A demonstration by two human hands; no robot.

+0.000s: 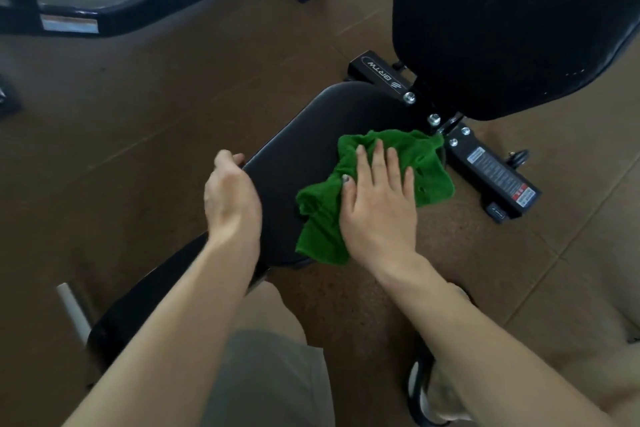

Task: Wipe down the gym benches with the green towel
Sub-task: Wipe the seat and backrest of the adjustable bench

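My right hand point(379, 204) lay flat on the green towel point(374, 191), fingers point(377, 156) straight and spread, pressing it onto the near-right part of the black seat pad point(304, 139) of the bench. My left hand point(230, 194) curled its fingers over the pad's left edge, gripping it to steady it. To wipe well, I judged I should keep the palm flat, press evenly, and work in overlapping passes toward the upright backrest point(512, 21), since the towel was bunched and covered little.
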